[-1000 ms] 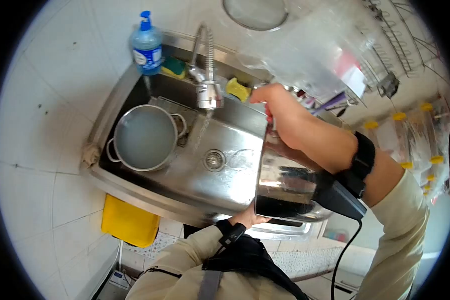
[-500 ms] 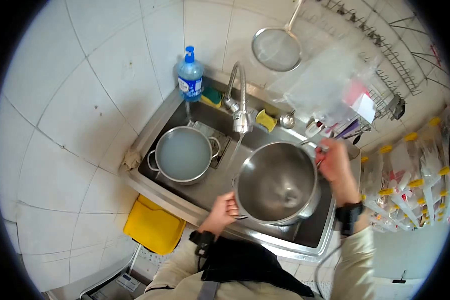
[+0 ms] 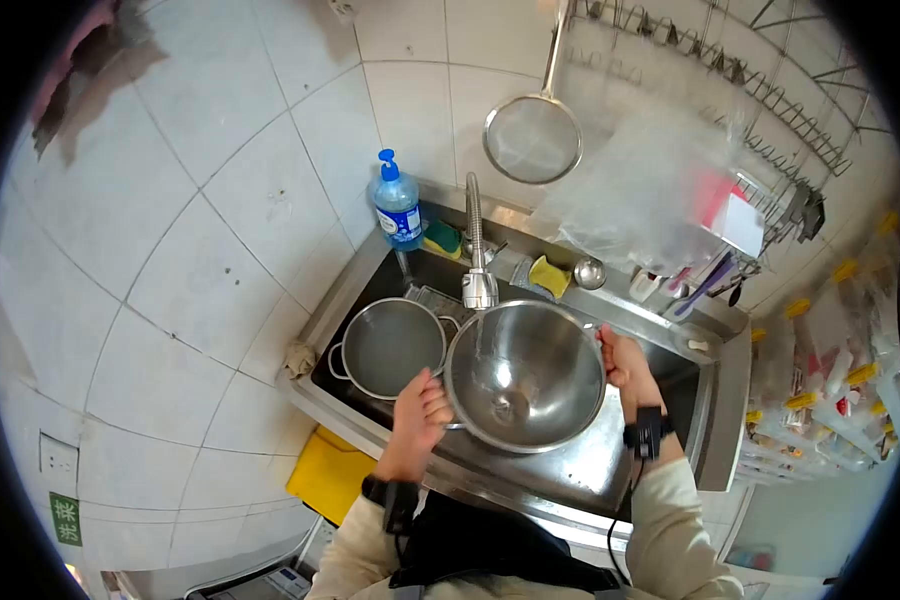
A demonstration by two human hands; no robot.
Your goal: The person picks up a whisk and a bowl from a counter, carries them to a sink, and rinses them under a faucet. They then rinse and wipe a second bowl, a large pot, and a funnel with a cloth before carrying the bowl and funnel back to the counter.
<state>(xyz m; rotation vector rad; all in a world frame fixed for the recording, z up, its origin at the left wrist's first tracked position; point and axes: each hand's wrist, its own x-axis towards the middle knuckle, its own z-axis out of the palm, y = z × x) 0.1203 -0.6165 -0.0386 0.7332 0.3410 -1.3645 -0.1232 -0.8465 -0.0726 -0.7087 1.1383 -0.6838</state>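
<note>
A large stainless-steel pot is tipped a little above the sink, its shiny inside facing me. My right hand is closed around its right handle. At the pot's left side, my left hand is curled on the other handle, which is mostly hidden by the fingers. The tap stands right over the pot's far rim, and a thin stream of water seems to fall inside. Left of it, a smaller two-handled pot holding cloudy liquid sits in the sink.
The steel sink has a soap bottle, a green sponge, a yellow sponge and a ladle along its back. A strainer and plastic bags hang on the wall. A yellow bin lid is below left.
Both hands have moved the large pot left, bringing it under the tap, where the stream earlier fell beside it. The view has also shifted.
</note>
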